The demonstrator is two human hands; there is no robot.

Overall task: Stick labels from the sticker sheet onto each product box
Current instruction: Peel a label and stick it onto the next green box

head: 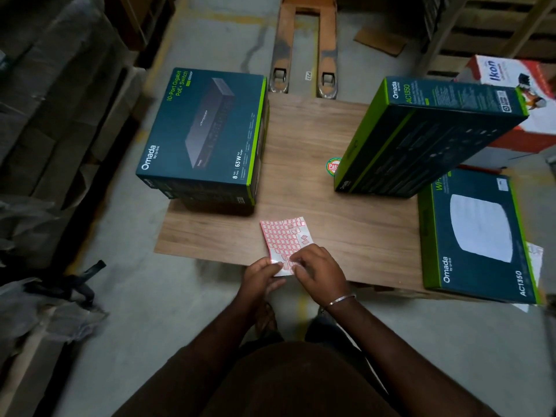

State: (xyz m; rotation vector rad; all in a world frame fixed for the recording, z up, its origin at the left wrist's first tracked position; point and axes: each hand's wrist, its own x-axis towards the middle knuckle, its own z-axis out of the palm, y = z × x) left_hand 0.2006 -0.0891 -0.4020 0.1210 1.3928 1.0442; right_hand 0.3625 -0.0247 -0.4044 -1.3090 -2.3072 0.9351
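Holding the sticker sheet (284, 240) over the near edge of the wooden table (316, 203), both hands work at its nearest end. The left hand (261, 273) grips the sheet's lower left corner, thumb on top and the other fingers curled underneath. The right hand (320, 273) has its fingers bent down onto the sheet's lower right part, fingertips pressed or pinching at the red-bordered labels there; whether a label has come free between them cannot be told. A metal bangle (341, 299) sits on the right wrist.

The sheet is a rectangle with its long axis running away from the person, tilted slightly to the left, its far short edge pointing toward the middle of the table. A few labels near its right side look lifted or missing.

On the table's far left lies the Omada switch box (200, 130), flat, printed face up, its long axis running away from the person. On the right, an Omada AC1350 box (427, 139) stands tilted, leaning up and to the right. Just beside it, nearer the person at the table's right edge, a second AC1350 box (478, 236) lies flat, face up. A pallet jack's forks (304, 52) rest on the concrete floor beyond the table.
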